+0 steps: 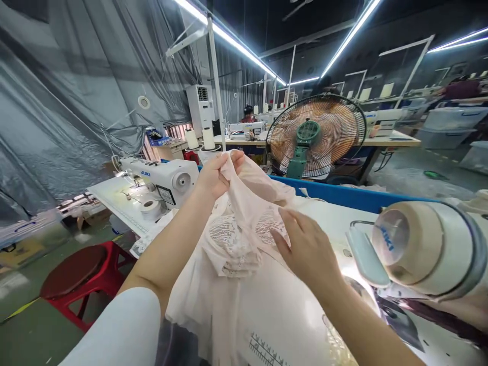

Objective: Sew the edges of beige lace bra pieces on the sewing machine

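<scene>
A pale pink lace bra [254, 216] is spread in front of me, its upper edge lifted off the table. My left hand [218, 175] is closed on that raised edge, pinching the cloth between thumb and fingers. At the right side of the lace, my right hand [307, 243] touches the fabric with thumb and fingers apart. Folded lace bunches below my left hand, and sheer pale cloth hangs over the table's near edge. Under it lies the white sewing table [278, 300], with a printed ruler scale close to me.
A white sewing machine head [423, 249] stands close on the right, its lamp lit. Another machine [162, 178] is at left, beside a roll of white tape [151, 209]. A red stool [86, 274] stands on the floor at left. Behind the blue table edge is a large fan [316, 134].
</scene>
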{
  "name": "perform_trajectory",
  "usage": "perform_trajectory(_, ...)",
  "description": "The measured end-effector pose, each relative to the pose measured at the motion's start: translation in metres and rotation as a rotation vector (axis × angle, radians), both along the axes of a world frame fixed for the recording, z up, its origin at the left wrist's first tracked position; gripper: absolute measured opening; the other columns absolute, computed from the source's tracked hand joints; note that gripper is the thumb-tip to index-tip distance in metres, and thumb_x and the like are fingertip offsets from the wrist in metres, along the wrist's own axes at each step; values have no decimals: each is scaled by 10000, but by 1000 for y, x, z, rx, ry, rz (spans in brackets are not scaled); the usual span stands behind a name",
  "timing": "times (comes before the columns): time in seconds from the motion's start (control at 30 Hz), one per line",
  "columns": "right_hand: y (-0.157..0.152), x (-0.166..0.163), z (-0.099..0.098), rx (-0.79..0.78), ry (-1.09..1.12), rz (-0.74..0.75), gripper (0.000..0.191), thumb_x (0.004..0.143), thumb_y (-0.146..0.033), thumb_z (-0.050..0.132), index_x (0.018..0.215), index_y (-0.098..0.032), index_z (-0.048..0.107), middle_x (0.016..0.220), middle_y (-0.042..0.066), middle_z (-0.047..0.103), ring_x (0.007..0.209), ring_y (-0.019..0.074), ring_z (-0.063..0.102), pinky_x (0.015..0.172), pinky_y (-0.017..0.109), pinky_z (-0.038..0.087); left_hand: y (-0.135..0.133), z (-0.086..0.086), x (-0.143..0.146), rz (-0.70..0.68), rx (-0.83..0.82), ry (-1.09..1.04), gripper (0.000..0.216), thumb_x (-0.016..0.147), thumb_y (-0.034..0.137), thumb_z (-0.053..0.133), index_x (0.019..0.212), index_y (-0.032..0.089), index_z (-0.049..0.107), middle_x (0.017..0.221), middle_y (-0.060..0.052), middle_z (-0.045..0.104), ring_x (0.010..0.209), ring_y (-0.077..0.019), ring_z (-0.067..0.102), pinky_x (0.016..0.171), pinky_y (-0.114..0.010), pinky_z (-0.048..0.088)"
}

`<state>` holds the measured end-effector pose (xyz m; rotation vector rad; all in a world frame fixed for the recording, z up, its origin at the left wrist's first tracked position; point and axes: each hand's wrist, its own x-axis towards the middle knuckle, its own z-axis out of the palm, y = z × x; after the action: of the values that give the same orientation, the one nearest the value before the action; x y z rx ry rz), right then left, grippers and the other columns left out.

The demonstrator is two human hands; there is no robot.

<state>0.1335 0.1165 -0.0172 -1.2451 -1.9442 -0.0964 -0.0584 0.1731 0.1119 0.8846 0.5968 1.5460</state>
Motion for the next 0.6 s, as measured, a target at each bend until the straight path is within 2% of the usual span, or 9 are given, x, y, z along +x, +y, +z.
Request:
perform_trajectory(0.03,16,-8,7,-76,100,81,496,848,-391,401,1218,-85,522,1260,199,526,1212,327,426,992,465,343,-6,0,-1,1,-2,-7,220,911,147,410,936,79,618,834,-67,705,751,-121,673,755,-227,522)
perform_trajectory(0.1,45,-20,18,-151,159,147,419,822,-384,414,1100,-119,582,1173,183,584,1151,322,473,963,467,358,-12,-1,-2,14,-23,-12,211,904,135,413,908,77,615,843,-77,701,771,-130,674,808,-254,511)
perform_trajectory(0.17,64,-24,21,-230,202,213,289,795,-403,441,821,-182,625,880,118,655,909,284,569,816,420,436,-12,-4,-4,27,-30,-2,192,900,130,413,887,84,600,844,-84,697,781,-142,675,839,-290,501)
perform_trajectory(0.23,67,-21,17,-305,278,256,283,788,-429,445,644,-211,554,668,49,589,711,224,548,676,354,444,-6,-10,-7,48,-29,55,149,897,135,419,884,109,565,834,-82,695,774,-158,677,824,-328,502)
perform_trajectory(0.3,56,-12,7,-379,393,273,311,809,-458,416,637,-216,509,629,12,530,640,181,508,604,303,423,3,-18,-8,82,-42,198,96,899,163,428,879,143,520,796,-65,691,714,-165,675,753,-335,506)
perform_trajectory(0.37,36,-2,-5,-455,513,264,338,841,-490,366,688,-218,494,641,-6,507,616,155,491,565,270,411,12,-31,-4,122,-70,404,77,909,206,423,866,171,476,735,-34,679,589,-146,644,643,-290,486)
perform_trajectory(0.47,-2,12,-24,-563,640,183,386,859,-536,326,679,-221,458,592,-23,450,565,144,463,518,257,392,20,-54,12,136,-104,682,111,924,238,377,835,196,428,627,12,637,406,-99,495,505,-221,379)
perform_trajectory(0.6,-51,26,-40,-707,795,18,394,829,-560,409,615,-229,415,550,-39,400,524,132,410,488,249,357,17,-80,43,119,-63,948,166,903,217,401,743,199,439,567,30,550,446,-101,405,515,-224,317)
